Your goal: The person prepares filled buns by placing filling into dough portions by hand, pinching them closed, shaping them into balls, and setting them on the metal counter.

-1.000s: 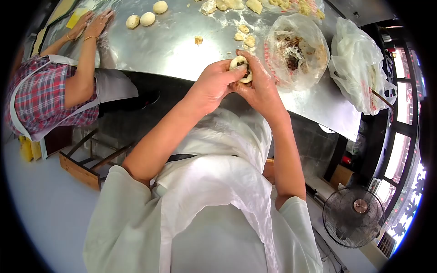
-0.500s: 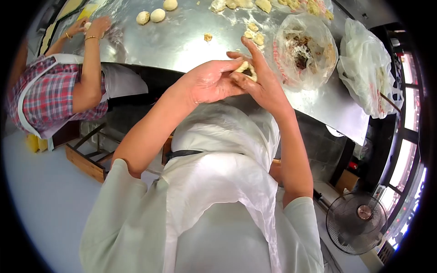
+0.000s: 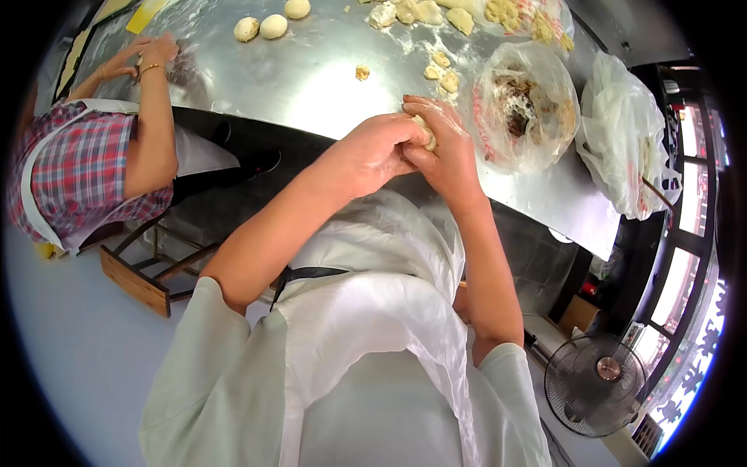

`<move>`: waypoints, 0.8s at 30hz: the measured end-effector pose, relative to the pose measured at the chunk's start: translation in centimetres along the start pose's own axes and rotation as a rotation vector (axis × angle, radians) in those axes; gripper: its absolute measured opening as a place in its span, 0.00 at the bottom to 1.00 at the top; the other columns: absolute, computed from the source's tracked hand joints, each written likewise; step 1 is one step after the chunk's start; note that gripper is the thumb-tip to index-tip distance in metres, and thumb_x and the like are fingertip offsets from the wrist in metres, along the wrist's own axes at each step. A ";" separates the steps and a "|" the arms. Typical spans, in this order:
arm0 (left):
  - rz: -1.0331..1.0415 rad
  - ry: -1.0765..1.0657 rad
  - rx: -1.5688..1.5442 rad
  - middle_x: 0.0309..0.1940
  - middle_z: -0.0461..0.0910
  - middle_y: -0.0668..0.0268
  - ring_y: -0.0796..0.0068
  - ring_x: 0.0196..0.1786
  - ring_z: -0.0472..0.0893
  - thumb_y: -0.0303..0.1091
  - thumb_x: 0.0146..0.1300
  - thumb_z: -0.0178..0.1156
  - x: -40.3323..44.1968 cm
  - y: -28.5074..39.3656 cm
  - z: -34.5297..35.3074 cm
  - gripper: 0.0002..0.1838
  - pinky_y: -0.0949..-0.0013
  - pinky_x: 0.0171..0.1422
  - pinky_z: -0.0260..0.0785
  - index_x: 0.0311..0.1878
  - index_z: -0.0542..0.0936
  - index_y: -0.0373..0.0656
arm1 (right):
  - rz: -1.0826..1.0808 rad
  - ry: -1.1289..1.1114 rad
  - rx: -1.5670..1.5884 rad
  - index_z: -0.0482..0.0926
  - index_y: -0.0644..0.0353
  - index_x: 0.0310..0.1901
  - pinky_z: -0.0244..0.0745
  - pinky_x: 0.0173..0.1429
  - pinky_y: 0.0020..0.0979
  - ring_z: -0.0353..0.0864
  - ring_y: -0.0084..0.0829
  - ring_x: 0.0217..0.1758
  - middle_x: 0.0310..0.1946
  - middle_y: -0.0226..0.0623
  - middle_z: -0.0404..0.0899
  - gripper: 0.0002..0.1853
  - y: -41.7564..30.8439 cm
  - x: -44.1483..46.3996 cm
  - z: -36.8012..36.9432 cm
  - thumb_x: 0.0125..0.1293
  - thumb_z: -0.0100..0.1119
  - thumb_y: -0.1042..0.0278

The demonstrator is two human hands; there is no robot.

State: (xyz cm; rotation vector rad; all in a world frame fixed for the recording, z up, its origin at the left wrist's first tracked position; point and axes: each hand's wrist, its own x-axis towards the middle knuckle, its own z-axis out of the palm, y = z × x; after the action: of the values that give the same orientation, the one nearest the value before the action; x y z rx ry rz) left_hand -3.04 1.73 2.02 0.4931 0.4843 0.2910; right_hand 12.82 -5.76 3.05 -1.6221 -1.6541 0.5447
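Note:
Both hands are cupped together over the near edge of the metal table, around a piece of pale dough (image 3: pixel 426 134). My left hand (image 3: pixel 373 154) closes on its left side, thumb and fingers pressed against it. My right hand (image 3: pixel 445 152) wraps it from the right, fingers folded over the top. Most of the dough is hidden; only a small rounded part shows between the hands. Closest to my right hand on the table are small dough pieces (image 3: pixel 441 71) and an open plastic bag (image 3: pixel 562 117) with dark, crumbly filling (image 3: pixel 520 117) dusted white.
The metal table (image 3: pixel 311 74) holds several round dough balls (image 3: pixel 273 26), a small crumb (image 3: pixel 362 72) and flattened dough pieces (image 3: pixel 426 12). At left a co-worker's hands (image 3: pixel 158 53) work dough near a yellow scraper (image 3: pixel 145 15). Another plastic bag (image 3: pixel 622 132) lies right; a fan (image 3: pixel 595 385) stands below.
My fingers have closed in around the dough. Its open top with dark filling showed before and is now covered. The right hand's raised fingers have folded down; the view has shifted slightly.

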 end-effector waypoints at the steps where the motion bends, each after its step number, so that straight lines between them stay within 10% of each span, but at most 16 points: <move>1: -0.009 -0.012 0.006 0.48 0.83 0.66 0.75 0.48 0.83 0.36 0.78 0.57 -0.4 0.5 -0.4 0.12 0.64 0.58 0.77 0.54 0.81 0.38 | 0.027 -0.009 0.056 0.80 0.64 0.62 0.71 0.74 0.43 0.76 0.51 0.70 0.67 0.46 0.80 0.28 -0.2 0.1 0.1 0.60 0.73 0.65; 6: 0.006 0.145 0.321 0.48 0.83 0.66 0.74 0.50 0.82 0.42 0.82 0.53 -2.8 3.3 1.0 0.15 0.64 0.62 0.75 0.56 0.80 0.40 | 0.081 0.085 0.218 0.82 0.66 0.57 0.72 0.72 0.43 0.80 0.50 0.65 0.59 0.51 0.84 0.20 -1.7 1.2 2.7 0.70 0.70 0.62; 13: 0.226 0.107 -0.083 0.54 0.81 0.66 0.72 0.55 0.82 0.44 0.86 0.48 -2.3 1.0 1.7 0.19 0.63 0.65 0.74 0.63 0.77 0.40 | 0.207 0.308 0.541 0.85 0.67 0.48 0.70 0.71 0.39 0.81 0.43 0.62 0.51 0.47 0.88 0.13 -2.5 2.9 3.6 0.79 0.57 0.65; 21: 0.307 0.104 0.012 0.51 0.81 0.65 0.73 0.49 0.82 0.48 0.86 0.44 -1.4 -1.1 0.7 0.21 0.65 0.56 0.77 0.61 0.77 0.40 | 0.153 -0.092 0.655 0.51 0.57 0.85 0.74 0.69 0.38 0.77 0.40 0.68 0.74 0.52 0.73 0.48 -1.8 1.7 -1.0 0.74 0.66 0.46; 24: 0.229 0.107 0.169 0.48 0.82 0.65 0.74 0.48 0.82 0.52 0.86 0.42 -1.6 -1.3 2.0 0.24 0.65 0.51 0.78 0.59 0.77 0.41 | 0.103 -0.061 0.365 0.74 0.63 0.72 0.77 0.60 0.31 0.82 0.31 0.56 0.59 0.48 0.84 0.33 -2.1 1.1 -1.3 0.75 0.66 0.47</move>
State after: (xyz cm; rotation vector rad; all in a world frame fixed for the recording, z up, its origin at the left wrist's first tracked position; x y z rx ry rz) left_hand -3.17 -0.71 3.51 0.7019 0.5606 0.5007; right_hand 12.49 -5.14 5.70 -1.4356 -1.4193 0.8997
